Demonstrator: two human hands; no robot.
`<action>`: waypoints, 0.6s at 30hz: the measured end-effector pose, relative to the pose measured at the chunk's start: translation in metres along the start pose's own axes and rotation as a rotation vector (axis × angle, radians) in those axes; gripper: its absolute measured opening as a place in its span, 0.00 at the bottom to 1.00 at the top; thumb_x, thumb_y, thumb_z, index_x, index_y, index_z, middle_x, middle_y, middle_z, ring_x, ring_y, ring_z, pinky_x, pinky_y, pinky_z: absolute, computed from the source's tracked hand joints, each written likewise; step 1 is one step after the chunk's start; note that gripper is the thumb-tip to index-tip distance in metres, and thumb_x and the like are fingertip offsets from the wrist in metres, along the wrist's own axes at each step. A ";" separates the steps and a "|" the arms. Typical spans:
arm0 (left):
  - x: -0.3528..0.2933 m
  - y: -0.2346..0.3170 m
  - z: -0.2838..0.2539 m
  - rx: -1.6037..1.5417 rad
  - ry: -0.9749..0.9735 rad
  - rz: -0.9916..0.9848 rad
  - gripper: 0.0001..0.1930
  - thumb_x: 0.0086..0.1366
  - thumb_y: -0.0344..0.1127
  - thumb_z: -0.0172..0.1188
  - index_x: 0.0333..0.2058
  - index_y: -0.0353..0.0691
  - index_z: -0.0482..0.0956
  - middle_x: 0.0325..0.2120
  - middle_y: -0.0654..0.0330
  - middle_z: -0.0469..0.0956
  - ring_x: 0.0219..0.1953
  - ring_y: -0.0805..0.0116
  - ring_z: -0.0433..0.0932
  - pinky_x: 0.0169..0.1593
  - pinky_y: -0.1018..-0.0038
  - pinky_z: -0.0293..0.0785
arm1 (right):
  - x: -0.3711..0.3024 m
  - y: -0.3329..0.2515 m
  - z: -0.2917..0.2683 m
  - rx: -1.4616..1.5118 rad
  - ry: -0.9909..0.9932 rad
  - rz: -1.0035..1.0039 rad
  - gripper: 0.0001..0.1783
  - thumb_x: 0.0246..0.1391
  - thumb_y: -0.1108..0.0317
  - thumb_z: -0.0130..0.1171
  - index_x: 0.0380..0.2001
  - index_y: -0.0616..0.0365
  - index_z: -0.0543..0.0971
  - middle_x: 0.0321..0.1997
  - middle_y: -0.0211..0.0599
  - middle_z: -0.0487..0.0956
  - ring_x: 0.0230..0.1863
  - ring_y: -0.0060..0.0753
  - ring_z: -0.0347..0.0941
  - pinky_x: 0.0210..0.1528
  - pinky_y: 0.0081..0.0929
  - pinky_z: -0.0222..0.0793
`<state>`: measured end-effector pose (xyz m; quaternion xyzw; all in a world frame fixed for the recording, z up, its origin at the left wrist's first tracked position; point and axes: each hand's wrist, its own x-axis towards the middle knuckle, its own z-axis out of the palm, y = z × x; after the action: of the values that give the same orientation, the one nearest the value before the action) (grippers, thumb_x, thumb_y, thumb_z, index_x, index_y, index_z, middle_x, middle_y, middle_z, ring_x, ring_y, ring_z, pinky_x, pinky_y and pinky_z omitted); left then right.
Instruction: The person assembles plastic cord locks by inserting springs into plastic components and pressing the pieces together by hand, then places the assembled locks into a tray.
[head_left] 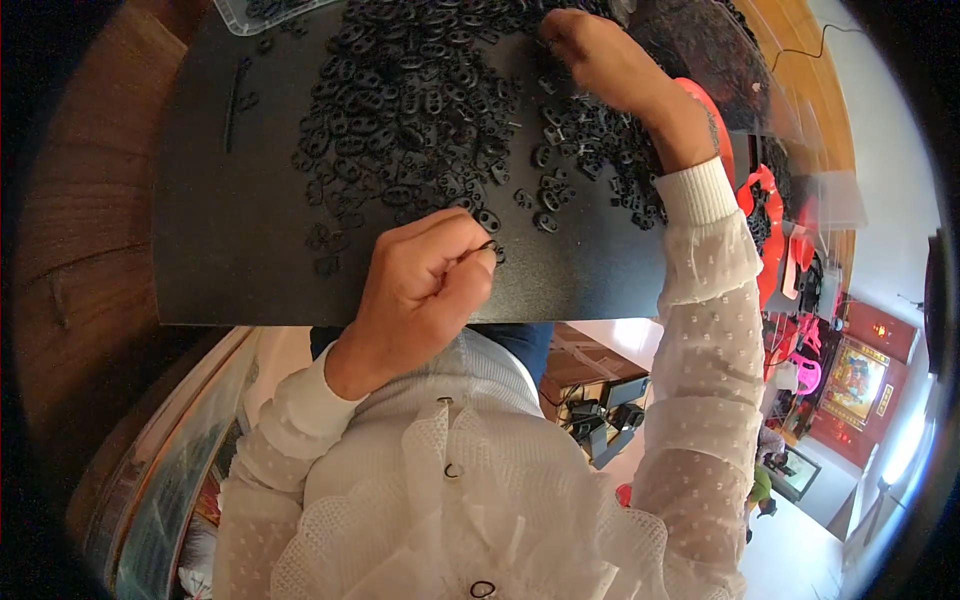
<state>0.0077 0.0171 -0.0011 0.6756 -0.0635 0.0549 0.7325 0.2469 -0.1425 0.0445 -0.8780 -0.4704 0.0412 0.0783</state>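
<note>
My left hand [415,290] is closed in a pinch near the front middle of the black tabletop [230,250]. Between its thumb and forefinger sits a small black plastic piece [500,254], partly hidden by the fingertips. My right hand [615,70] reaches to the far right side of the table, fingers bent and drawn together above small black parts; whatever they grip, if anything, is hidden. A large heap of black oval pieces with holes [400,120] spreads over the middle. To its right lies a smaller group of black parts [590,140], with a few loose ones [546,221] nearer me.
A clear plastic container [255,22] stands at the far left, with a thin black strip [235,105] on the table below it. Clear plastic sheeting or a bin [735,60] and red plastic items [766,235] line the right side. Brown wood [85,200] borders the left.
</note>
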 end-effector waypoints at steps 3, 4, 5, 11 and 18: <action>0.001 -0.001 0.001 0.017 0.003 0.049 0.05 0.56 0.22 0.52 0.22 0.30 0.68 0.17 0.61 0.65 0.17 0.78 0.60 0.20 0.76 0.57 | -0.001 0.016 0.014 -0.011 0.073 -0.103 0.08 0.55 0.72 0.51 0.37 0.62 0.74 0.37 0.46 0.76 0.42 0.55 0.72 0.42 0.42 0.69; 0.001 -0.001 0.000 0.017 0.004 0.048 0.05 0.56 0.22 0.52 0.22 0.30 0.68 0.17 0.61 0.65 0.17 0.78 0.60 0.20 0.76 0.57 | -0.002 0.017 0.015 -0.011 0.072 -0.104 0.08 0.55 0.72 0.51 0.37 0.62 0.74 0.37 0.46 0.76 0.42 0.55 0.72 0.42 0.42 0.69; 0.000 -0.001 0.000 0.022 -0.005 0.041 0.05 0.56 0.22 0.52 0.22 0.30 0.68 0.17 0.61 0.65 0.17 0.78 0.60 0.20 0.76 0.57 | -0.003 0.017 0.015 0.004 0.058 -0.061 0.08 0.55 0.72 0.51 0.38 0.63 0.75 0.38 0.48 0.77 0.42 0.56 0.73 0.42 0.42 0.69; 0.001 0.002 0.000 0.031 -0.020 0.020 0.06 0.56 0.22 0.52 0.22 0.30 0.68 0.17 0.61 0.65 0.17 0.78 0.60 0.20 0.76 0.57 | 0.001 0.011 0.013 -0.181 -0.063 -0.031 0.09 0.50 0.75 0.52 0.36 0.65 0.75 0.33 0.50 0.77 0.37 0.51 0.74 0.39 0.38 0.70; 0.000 -0.002 0.003 -0.019 0.005 0.015 0.06 0.57 0.22 0.53 0.22 0.30 0.68 0.17 0.63 0.65 0.18 0.80 0.60 0.20 0.77 0.56 | -0.007 -0.013 -0.003 -0.087 0.062 -0.073 0.09 0.47 0.71 0.54 0.31 0.67 0.73 0.31 0.56 0.75 0.36 0.58 0.73 0.39 0.42 0.70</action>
<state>0.0078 0.0142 -0.0029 0.6681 -0.0673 0.0615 0.7385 0.2326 -0.1416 0.0499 -0.8636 -0.5010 -0.0096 0.0559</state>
